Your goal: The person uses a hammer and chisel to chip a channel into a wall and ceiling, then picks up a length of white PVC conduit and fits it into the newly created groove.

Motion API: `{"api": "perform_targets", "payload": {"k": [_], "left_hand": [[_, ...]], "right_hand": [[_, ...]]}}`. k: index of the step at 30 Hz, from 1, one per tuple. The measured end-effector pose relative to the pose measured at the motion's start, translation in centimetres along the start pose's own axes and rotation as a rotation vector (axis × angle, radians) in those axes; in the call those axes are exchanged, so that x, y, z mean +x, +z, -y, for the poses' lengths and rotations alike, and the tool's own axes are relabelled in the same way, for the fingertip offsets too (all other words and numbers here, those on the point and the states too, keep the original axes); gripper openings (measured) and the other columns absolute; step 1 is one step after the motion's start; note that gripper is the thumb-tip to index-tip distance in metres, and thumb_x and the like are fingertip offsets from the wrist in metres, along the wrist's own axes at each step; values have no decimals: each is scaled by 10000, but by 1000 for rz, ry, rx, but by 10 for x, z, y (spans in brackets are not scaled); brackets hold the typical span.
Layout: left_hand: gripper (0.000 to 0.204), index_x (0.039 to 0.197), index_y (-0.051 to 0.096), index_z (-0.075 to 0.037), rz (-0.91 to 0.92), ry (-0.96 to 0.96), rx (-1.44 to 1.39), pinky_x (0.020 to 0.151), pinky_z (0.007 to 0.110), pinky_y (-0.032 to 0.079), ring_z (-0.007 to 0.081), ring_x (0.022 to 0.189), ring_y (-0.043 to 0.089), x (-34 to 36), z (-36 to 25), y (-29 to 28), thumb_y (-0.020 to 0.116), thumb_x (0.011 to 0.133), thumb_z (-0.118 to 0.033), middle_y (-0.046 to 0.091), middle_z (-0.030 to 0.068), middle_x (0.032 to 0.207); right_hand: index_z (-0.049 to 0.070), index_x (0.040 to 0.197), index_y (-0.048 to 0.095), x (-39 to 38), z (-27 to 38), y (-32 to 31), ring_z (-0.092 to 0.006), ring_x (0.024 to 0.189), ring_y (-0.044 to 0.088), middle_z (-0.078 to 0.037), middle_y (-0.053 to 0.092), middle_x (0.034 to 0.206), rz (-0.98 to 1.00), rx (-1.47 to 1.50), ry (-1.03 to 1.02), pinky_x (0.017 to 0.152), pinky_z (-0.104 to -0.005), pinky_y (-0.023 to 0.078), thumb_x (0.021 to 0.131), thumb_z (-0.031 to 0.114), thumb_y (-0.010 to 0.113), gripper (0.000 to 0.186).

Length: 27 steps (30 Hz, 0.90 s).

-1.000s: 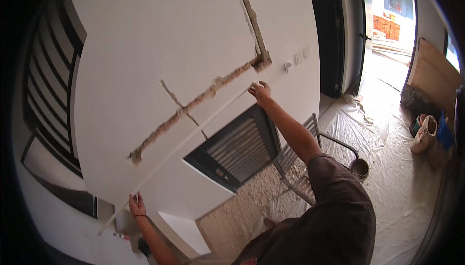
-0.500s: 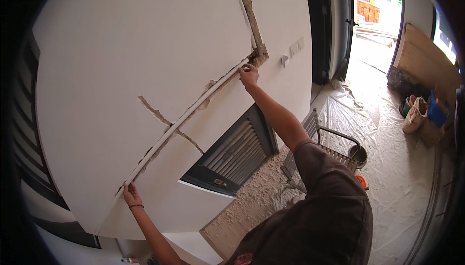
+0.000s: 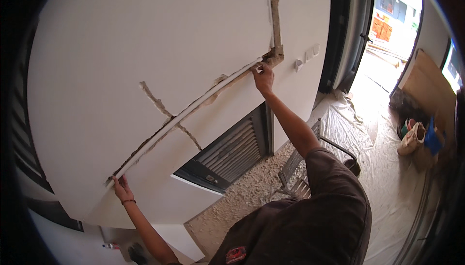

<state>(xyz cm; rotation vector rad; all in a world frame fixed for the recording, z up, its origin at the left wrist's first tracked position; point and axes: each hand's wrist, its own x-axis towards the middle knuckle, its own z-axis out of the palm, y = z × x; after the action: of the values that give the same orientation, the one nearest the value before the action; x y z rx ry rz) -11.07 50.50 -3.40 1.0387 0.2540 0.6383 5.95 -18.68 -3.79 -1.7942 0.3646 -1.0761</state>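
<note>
one short dark-brown cloth sleeve [image 3: 334, 173] is showing nearest, at 4 o'clock. beyond it, the bare right hand [image 3: 263, 77] at 1 o'clock is pinching the upper end of a long, slim, white, plastic-looking pipe [image 3: 189, 109], while the bare left hand [image 3: 122, 191] at 8 o'clock is holding the lower end between thumb and fingers, leaving little gap. the pipe is lying along a rough, brown, l-shaped channel [image 3: 276, 56] in a smooth white plastered wall [image 3: 121, 37]; how deeply it is sitting, i cannot tell. it is looking light, fairly stiff and slightly slick, probably flexing over its length, so holding near both ends and steadying the middle would be suiting it. a narrow chipped slot [image 3: 156, 101] is crossing the channel just inside 9 o'clock. farther off, a grey louvred metal panel [image 3: 232, 141] is standing just below centre, pale rubble [image 3: 227, 216] is lying scattered at 6 o'clock, and a grey slatted metal chair [image 3: 294, 167] is standing at 4 o'clock. crinkled clear plastic sheeting [image 3: 392, 207] is spreading beyond it toward a bright doorway [image 3: 382, 76] at 2 o'clock, where orange bricks [image 3: 382, 28] are standing stacked outside.
</note>
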Motion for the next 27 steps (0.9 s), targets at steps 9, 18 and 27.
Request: {"api": "perform_targets", "payload": {"k": [9,18,27], "left_hand": [[457,772,610,13,-58,226,576,446,241,473,100,491,549,-9,0,2,515,928,-406,533,23,573],[309,897,628,-45,-76,685,1206,554,338,498,246,607,601,-22,-2,-4,678,808,-336,628,85,773],[305,950,629,-114,-8,990,1420,900,386,387,206,998,538,-17,-33,-11,675,754,-343,607,41,986]], "right_hand": [[41,975,695,5,-5,-25,-273,999,590,-120,658,1003,50,-188,-434,931,-374,424,790,236,709,269],[21,1029,678,27,-12,-40,-278,963,570,-142,641,912,104,-424,-618,876,-397,437,799,315,694,374],[0,962,680,22,-11,-32,-256,812,556,-128,622,880,87,-507,-597,728,-378,457,825,415,650,437]]}}
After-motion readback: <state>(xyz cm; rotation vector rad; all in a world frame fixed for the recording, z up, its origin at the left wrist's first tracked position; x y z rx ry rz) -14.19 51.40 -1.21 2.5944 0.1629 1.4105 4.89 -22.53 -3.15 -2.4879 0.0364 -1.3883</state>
